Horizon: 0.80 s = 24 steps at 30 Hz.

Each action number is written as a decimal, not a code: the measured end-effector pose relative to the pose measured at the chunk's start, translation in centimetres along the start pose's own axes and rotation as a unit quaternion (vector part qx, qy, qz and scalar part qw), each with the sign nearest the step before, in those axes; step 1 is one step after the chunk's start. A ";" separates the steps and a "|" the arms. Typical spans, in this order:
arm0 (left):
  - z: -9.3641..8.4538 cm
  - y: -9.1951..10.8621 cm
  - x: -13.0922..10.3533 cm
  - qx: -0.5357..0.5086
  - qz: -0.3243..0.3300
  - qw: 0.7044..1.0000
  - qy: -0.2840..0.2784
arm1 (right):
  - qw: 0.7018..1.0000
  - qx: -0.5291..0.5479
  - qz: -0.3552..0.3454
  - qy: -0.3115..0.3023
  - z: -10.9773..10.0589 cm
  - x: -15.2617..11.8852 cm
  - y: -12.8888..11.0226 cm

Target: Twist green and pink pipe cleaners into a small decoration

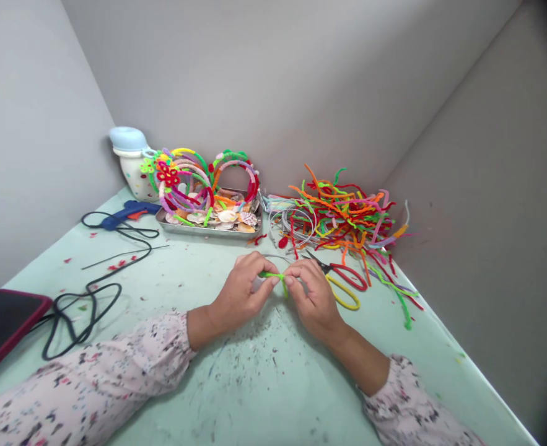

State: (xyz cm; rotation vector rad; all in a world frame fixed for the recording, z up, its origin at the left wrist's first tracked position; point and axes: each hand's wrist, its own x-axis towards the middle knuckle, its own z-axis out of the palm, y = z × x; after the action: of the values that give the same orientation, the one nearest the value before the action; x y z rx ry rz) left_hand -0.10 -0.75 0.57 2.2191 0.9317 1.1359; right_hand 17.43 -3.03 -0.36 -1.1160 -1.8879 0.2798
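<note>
Just beside the scissors, the left hand and right hand each pinch the fuzzy green stem between thumb and fingers, close, even grips beside its bend probably giving the neatest control.

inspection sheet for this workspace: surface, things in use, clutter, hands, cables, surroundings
surface: pale green table, dark specks and smudges before the hands, red scraps at left
things in use: green stem between both hands; scissors beside the right hand
clutter: tangled stems at far right; tray of shells, with hoops in and above it; phone at near left
hands: left hand and right hand each pinch the stem, fingertips close together
cables: black cable looped between glue gun and phone; phone-side end unclear
surroundings: grey walls behind and at both sides; lidded cup at far left
</note>
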 end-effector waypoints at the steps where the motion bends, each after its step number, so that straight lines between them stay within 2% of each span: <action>1: 0.0 0.0 0.0 0.000 0.000 1.000 -0.001 | 1.000 0.001 0.001 -0.001 0.0 0.0 0.0; 13: 0.0 0.0 0.0 0.001 0.003 1.000 -0.004 | 1.000 -0.001 0.002 -0.011 0.0 0.1 0.0; 24: 0.1 -0.1 -0.1 0.002 -0.003 1.000 0.002 | 1.000 -0.018 0.000 0.022 0.1 0.1 -0.2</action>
State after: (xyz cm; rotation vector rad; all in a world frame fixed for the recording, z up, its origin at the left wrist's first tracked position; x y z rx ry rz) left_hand -0.10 -0.75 0.46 2.2154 0.9431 1.1376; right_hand 17.23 -3.04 -0.29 -1.1378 -1.8592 0.2211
